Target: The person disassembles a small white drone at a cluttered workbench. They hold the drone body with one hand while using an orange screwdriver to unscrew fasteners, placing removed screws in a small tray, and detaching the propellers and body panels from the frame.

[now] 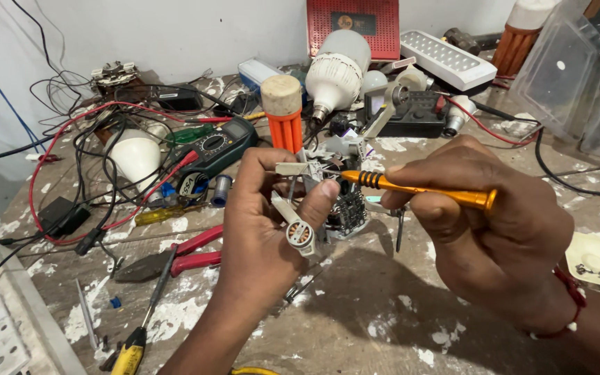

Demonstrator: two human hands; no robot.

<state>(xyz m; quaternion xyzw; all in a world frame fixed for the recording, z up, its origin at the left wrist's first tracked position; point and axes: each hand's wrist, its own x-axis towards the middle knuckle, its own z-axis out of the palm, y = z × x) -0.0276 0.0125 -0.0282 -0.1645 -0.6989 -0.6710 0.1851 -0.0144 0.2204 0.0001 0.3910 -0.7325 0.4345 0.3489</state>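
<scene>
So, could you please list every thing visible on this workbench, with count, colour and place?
small circuit assembly: one, dark with white arms, centre, held
screwdriver: one, orange, centre right
multimeter: one, dark green, left of centre
pliers: one, red handles, lower left
large bulb: one, white, top centre
bulb cover: one, white, left
wires: several, red and black, left
workbench: one, grey, paint-stained
left hand: holds assembly
right hand: holds screwdriver
</scene>
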